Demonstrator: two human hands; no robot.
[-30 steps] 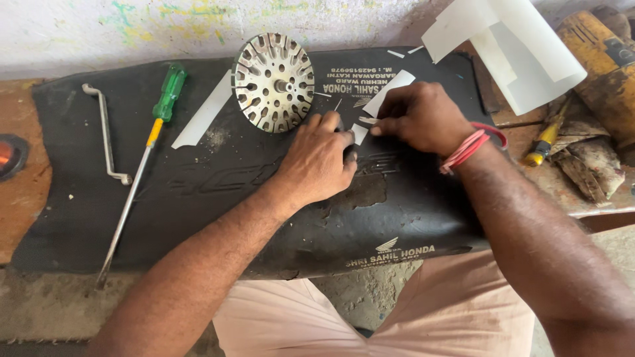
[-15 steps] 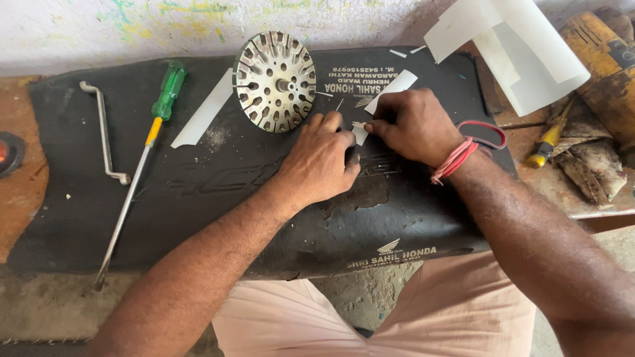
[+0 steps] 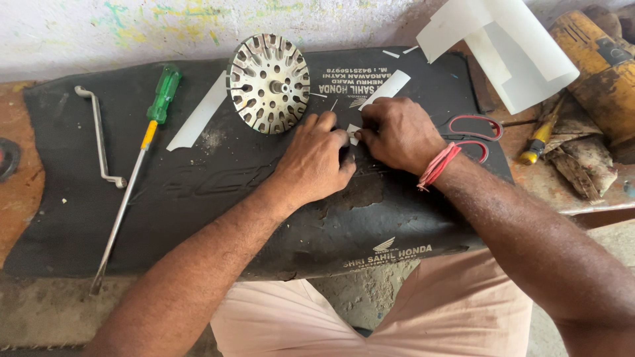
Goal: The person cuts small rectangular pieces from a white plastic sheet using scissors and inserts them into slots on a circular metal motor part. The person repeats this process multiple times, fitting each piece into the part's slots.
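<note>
My left hand (image 3: 316, 158) and my right hand (image 3: 397, 132) meet over a black rubber mat (image 3: 198, 192), and together they pinch a small white paper piece (image 3: 352, 133) between their fingertips. Most of that piece is hidden by the fingers. Just beyond the left hand stands a round slotted metal core (image 3: 268, 82). A longer white paper strip (image 3: 387, 88) lies behind the right hand. Red thread is wound around my right wrist.
A green-handled screwdriver (image 3: 142, 149) and a bent metal wrench (image 3: 99, 135) lie on the mat's left part, with a white strip (image 3: 197, 119) between them and the core. Red-handled scissors (image 3: 476, 135), a yellow-handled tool (image 3: 539, 142) and a large white sheet (image 3: 509, 46) are at the right.
Both hands have stayed together on the small paper piece; the right hand shifted slightly left and the fingers closed tighter around the piece.
</note>
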